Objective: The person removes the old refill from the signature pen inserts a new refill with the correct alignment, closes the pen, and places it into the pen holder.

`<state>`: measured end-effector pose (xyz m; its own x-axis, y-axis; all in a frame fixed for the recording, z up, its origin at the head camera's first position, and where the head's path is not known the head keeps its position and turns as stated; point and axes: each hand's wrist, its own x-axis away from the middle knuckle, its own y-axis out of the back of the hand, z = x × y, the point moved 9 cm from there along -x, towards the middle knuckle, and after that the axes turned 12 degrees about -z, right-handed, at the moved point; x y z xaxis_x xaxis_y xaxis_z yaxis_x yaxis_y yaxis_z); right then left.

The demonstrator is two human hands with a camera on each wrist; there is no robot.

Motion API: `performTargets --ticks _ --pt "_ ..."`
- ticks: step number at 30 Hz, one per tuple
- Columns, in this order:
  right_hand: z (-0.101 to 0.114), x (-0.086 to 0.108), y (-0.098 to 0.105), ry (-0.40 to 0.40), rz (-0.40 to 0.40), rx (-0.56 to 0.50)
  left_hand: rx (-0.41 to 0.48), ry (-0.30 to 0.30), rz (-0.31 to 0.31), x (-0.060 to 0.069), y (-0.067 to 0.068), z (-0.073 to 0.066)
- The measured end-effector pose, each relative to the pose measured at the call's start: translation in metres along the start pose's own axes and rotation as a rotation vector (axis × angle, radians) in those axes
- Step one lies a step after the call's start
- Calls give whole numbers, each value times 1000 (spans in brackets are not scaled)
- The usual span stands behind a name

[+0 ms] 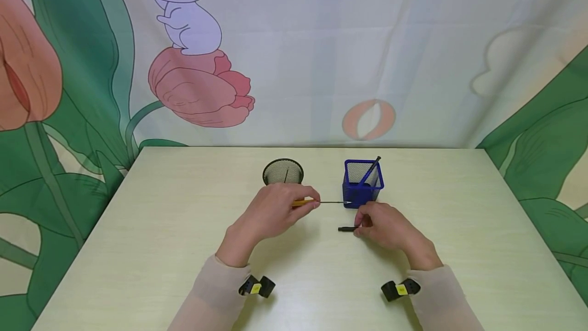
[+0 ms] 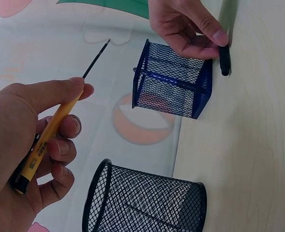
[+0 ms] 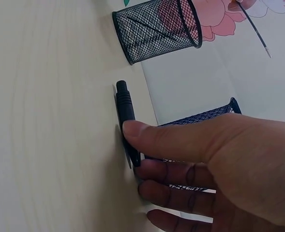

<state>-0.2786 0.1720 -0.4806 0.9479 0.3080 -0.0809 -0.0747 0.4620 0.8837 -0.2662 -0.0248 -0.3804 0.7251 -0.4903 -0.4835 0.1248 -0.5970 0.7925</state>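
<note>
My left hand (image 1: 275, 211) holds a yellow pen barrel (image 2: 48, 130) with a black end. A thin dark refill (image 2: 97, 59) sticks out past the thumb and index finger; in the head view it points right, across the front of the blue mesh pen holder (image 1: 360, 195). Low over the table, my right hand (image 1: 386, 223) pinches a short black pen piece (image 3: 125, 104) with a ribbed section. Its thumb lies on the piece; the fingertips are partly hidden beneath. A dark pen (image 1: 369, 170) leans inside the blue square holder, just behind the right hand.
Behind the left hand stands a round black mesh pen holder (image 1: 283, 163) with a thin dark stick inside. The pale wooden table (image 1: 138, 229) ends at a printed curtain (image 1: 298, 65) at the back. A camera is strapped to each wrist.
</note>
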Motion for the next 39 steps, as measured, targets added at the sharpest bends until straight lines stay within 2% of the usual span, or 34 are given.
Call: performTargets --ticks 6,14,32,39 --pt "2 1 3 -5 10 -17 0 -2 -2 0 0 0" --pt "-2 1 4 -55 28 -37 1 -1 -1 0 -1 0" --pt "7 1 22 1 -5 -46 -5 10 1 -1 -1 1" --pt "9 1 28 -6 -9 -65 -4 11 0 -3 -2 1"
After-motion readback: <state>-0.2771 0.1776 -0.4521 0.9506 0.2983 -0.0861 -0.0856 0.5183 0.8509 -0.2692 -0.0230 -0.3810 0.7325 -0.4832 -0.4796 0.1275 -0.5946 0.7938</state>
